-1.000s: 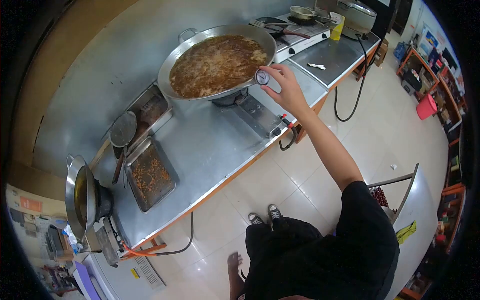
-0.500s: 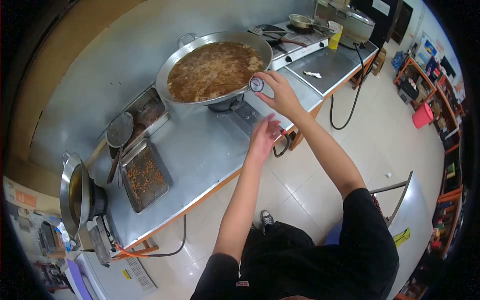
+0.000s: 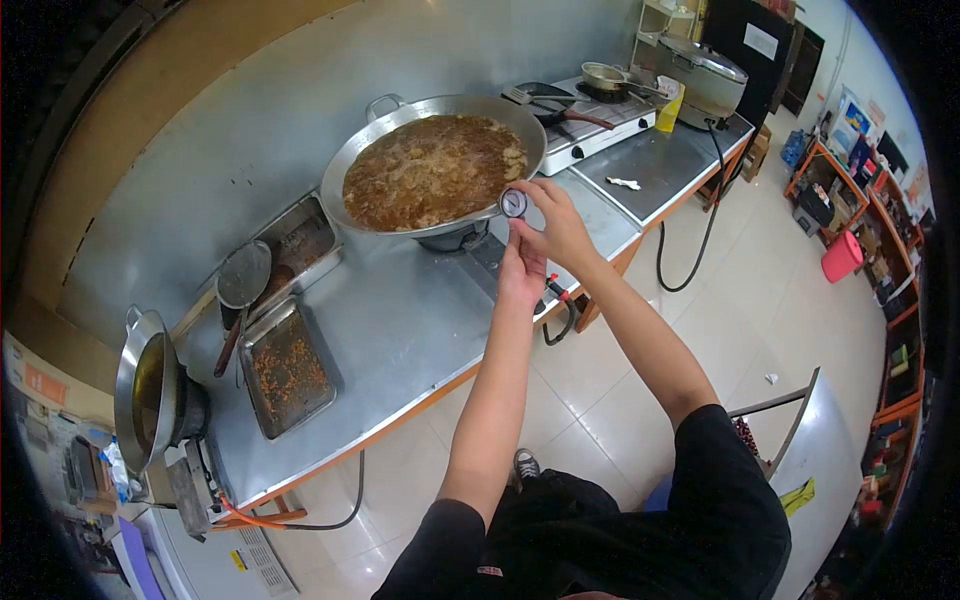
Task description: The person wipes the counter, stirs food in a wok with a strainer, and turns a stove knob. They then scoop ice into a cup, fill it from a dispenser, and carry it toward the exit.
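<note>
A wide metal wok (image 3: 335, 190) holds bubbling brown oil (image 3: 430, 170) with foam on top. At its near right rim, my right hand (image 3: 557, 228) pinches a small round dial thermometer (image 3: 513, 203) between thumb and fingers. The probe is not clearly visible. My left hand (image 3: 522, 272) has come up just below the dial, its fingertips drawn together against the thermometer's lower edge and close to my right thumb. Beneath the wok is a dark burner (image 3: 455, 238) on the metal table (image 3: 400, 320).
To the left lie a tray with orange-brown crumbs (image 3: 290, 372), a strainer (image 3: 244, 275) over a deeper pan (image 3: 312, 240), and a second wok with oil (image 3: 150, 385). A white gas stove (image 3: 610, 132) carries pans at the back right. A black hose (image 3: 690, 280) hangs off the table.
My left hand has risen from below and closed in on the thermometer. My right hand still holds the dial near the rim. The view has tilted slightly, so the wok sits lower.
</note>
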### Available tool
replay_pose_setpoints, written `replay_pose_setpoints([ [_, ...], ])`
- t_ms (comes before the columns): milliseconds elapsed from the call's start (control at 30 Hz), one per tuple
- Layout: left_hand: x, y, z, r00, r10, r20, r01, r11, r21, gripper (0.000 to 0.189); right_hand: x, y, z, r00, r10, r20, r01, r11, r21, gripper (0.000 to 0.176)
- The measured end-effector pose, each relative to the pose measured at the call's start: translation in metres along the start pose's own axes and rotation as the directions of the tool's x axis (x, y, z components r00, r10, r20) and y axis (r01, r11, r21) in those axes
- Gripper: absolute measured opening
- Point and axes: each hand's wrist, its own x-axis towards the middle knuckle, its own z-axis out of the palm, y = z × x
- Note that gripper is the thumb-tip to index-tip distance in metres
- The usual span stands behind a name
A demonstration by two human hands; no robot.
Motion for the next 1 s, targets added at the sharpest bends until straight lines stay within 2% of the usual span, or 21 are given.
replay_pose_setpoints([
  [133, 0.01, -0.001, -0.01, 0.994, -0.024, 0.105, 0.027, 0.999, -0.022, 0.019, -0.001, 0.005, 0.005, 0.999, 0.048, 0.002, -0.048, 0.999, 0.018, 0.052],
  [233, 0.008, -0.001, -0.007, 0.995, -0.035, 0.097, 0.037, 0.999, -0.022, 0.019, -0.002, 0.007, 0.01, 0.997, 0.072, -0.001, -0.072, 0.995, 0.066, 0.053],
  [333, -0.002, 0.001, -0.003, 0.998, -0.058, 0.011, 0.059, 0.998, -0.031, 0.02, -0.006, 0.003, 0.008, 0.997, 0.04, -0.071, -0.039, 0.999, 0.021, 0.054],
  [400, -0.023, -0.002, -0.019, 0.992, -0.102, 0.077, 0.099, 0.995, 0.032, 0.021, -0.022, -0.003, -0.001, 0.981, 0.134, -0.143, -0.119, 0.987, 0.108, 0.042],
  [433, -0.039, -0.003, -0.032, 0.987, -0.114, 0.111, 0.109, 0.993, 0.056, 0.021, -0.04, 0.013, 0.007, 0.944, 0.253, -0.213, -0.205, 0.953, 0.222, 0.032],
  [467, -0.064, -0.005, -0.048, 0.967, -0.157, 0.202, 0.144, 0.987, 0.077, 0.022, -0.063, 0.036, 0.018, 0.892, 0.373, -0.256, -0.278, 0.898, 0.34, 0.023],
  [500, -0.095, -0.007, -0.067, 0.938, -0.19, 0.289, 0.167, 0.981, 0.101, 0.023, -0.094, 0.044, 0.015, 0.803, 0.594, -0.057, -0.512, 0.735, 0.445, 0.018],
  [533, -0.125, -0.007, -0.093, 0.928, -0.277, 0.249, 0.259, 0.96, 0.103, 0.025, -0.125, 0.059, 0.028, 0.771, 0.636, 0.0, -0.539, 0.654, 0.53, 0.014],
  [567, -0.154, -0.008, -0.118, 0.909, -0.36, 0.211, 0.35, 0.933, 0.088, 0.026, -0.16, 0.072, 0.042, 0.672, 0.723, 0.16, -0.671, 0.504, 0.544, 0.014],
  [600, -0.186, -0.006, -0.137, 0.949, -0.282, 0.138, 0.238, 0.933, 0.271, 0.028, -0.188, 0.076, 0.051, 0.537, 0.782, 0.316, -0.793, 0.341, 0.504, 0.015],
  [633, -0.212, -0.002, -0.163, 0.975, -0.194, 0.106, 0.139, 0.912, 0.387, 0.03, -0.203, 0.066, 0.059, 0.353, 0.837, 0.417, -0.875, 0.137, 0.465, 0.014],
  [667, -0.238, 0.001, -0.189, 0.992, -0.104, 0.073, 0.053, 0.862, 0.504, 0.031, -0.22, 0.078, 0.069, 0.233, 0.816, 0.529, -0.893, -0.036, 0.45, 0.015],
  [700, -0.265, 0.009, -0.22, 0.999, -0.04, 0.026, 0.024, 0.897, 0.442, 0.032, -0.235, 0.096, 0.079, 0.102, 0.776, 0.622, -0.887, -0.212, 0.41, 0.016],
  [733, -0.292, 0.016, -0.25, 0.999, 0.025, -0.021, -0.015, 0.924, 0.383, 0.033, -0.239, 0.099, 0.085, 0.113, 0.764, 0.635, -0.898, -0.195, 0.395, 0.016],
  [767, -0.323, 0.025, -0.279, 0.993, 0.041, -0.115, -0.019, 0.983, 0.184, 0.034, -0.238, 0.102, 0.093, 0.124, 0.756, 0.643, -0.904, -0.181, 0.388, 0.016],
  [800, -0.35, 0.017, -0.332, 0.966, 0.087, -0.244, -0.089, 0.996, 0.002, 0.035, -0.237, 0.106, 0.1, 0.138, 0.749, 0.648, -0.907, -0.168, 0.387, 0.016],
  [833, -0.383, 0.018, -0.354, 0.894, 0.186, -0.408, -0.206, 0.979, -0.004, 0.036, -0.234, 0.11, 0.108, 0.142, 0.719, 0.68, -0.92, -0.158, 0.359, 0.017],
  [900, -0.45, 0.02, -0.395, 0.635, 0.36, -0.684, -0.406, 0.908, 0.102, 0.039, -0.228, 0.124, 0.121, 0.146, 0.655, 0.741, -0.941, -0.14, 0.309, 0.019],
  [933, -0.475, 0.015, -0.407, 0.495, 0.36, -0.791, -0.562, 0.827, 0.024, 0.041, -0.23, 0.137, 0.124, 0.173, 0.606, 0.777, -0.944, -0.124, 0.307, 0.022],
  [1000, -0.521, -0.01, -0.44, 0.393, 0.378, -0.838, -0.693, 0.721, -0.001, 0.042, -0.226, 0.139, 0.133, 0.106, 0.622, 0.775, -0.956, -0.15, 0.251, 0.025],
])
